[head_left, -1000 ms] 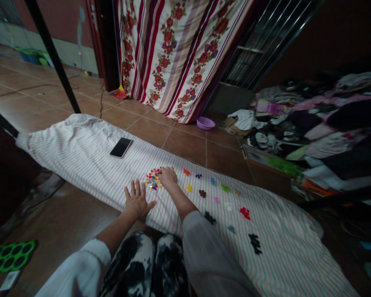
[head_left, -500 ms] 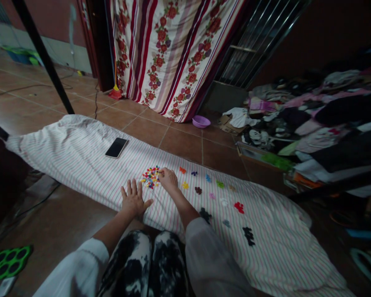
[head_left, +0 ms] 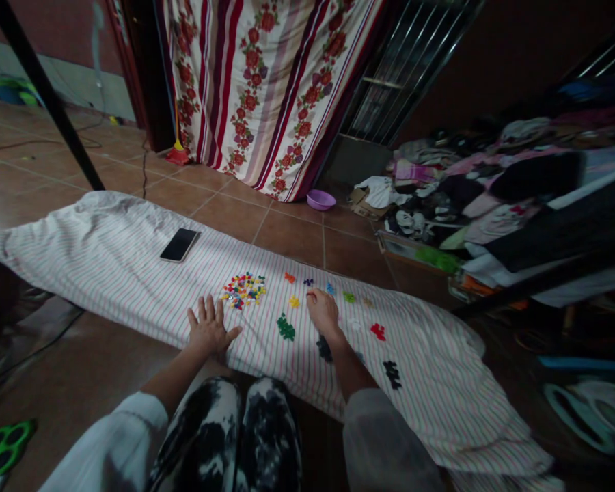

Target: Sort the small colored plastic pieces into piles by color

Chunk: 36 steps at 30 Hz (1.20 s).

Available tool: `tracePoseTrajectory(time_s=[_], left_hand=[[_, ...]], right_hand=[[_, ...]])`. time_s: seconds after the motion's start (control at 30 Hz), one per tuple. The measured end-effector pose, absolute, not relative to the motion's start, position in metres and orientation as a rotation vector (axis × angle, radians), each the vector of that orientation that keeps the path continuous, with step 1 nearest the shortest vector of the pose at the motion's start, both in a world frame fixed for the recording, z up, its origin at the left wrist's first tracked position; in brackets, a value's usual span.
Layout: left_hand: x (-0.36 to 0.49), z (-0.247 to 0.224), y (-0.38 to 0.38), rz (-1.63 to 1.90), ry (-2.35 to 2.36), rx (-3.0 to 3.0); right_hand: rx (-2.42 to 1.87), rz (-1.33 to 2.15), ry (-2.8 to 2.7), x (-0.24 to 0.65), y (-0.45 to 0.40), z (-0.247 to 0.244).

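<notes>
My left hand (head_left: pixel 210 331) lies flat with spread fingers on the striped cloth (head_left: pixel 128 273), just below a mixed heap of tiny coloured pieces (head_left: pixel 244 290). Farther right, my right hand (head_left: pixel 324 313) has its thumb and fingers pinched together, low over the sorted piles; what sits between the fingertips is too small to make out. Around it are little piles in single colours: yellow (head_left: pixel 294 301), orange (head_left: pixel 290 277), dark blue (head_left: pixel 308 282), light blue (head_left: pixel 330 288), lime (head_left: pixel 349 297), green (head_left: pixel 285 327), red (head_left: pixel 378 332) and black (head_left: pixel 391 374). The right hand hides the brown pile.
A phone (head_left: pixel 180 244) rests on the cloth at the left. Beyond the cloth, a purple basin (head_left: pixel 320 199) stands on the tiled floor by a flowered curtain (head_left: pixel 271 96). Heaped clothes (head_left: pixel 517 184) fill the right side. Dark poles (head_left: pixel 46 96) rise at the left.
My right hand has moved right, from the mixed heap to the single-colour piles, uncovering the green pile and covering the brown one. The left hand stays flat. The view has shifted slightly.
</notes>
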<state>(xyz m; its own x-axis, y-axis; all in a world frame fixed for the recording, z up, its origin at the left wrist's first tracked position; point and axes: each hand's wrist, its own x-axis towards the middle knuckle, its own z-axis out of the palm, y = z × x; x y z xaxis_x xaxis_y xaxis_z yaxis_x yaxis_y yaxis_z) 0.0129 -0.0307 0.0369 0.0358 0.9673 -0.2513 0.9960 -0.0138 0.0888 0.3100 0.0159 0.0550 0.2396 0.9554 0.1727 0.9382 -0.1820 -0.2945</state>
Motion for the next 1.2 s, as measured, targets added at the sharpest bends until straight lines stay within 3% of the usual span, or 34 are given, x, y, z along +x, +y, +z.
tracePoseTrajectory(time_s=[0.73, 1.2], left_hand=[[0.013, 0.035, -0.031, -0.178, 2.036, 2.085], [0.013, 0.039, -0.031, -0.167, 2.016, 2.057]], right_hand=[[-2.182, 0.189, -1.761, 0.346, 0.007, 0.036], [-2.240, 0.211, -1.811, 0.345, 0.008, 0.049]])
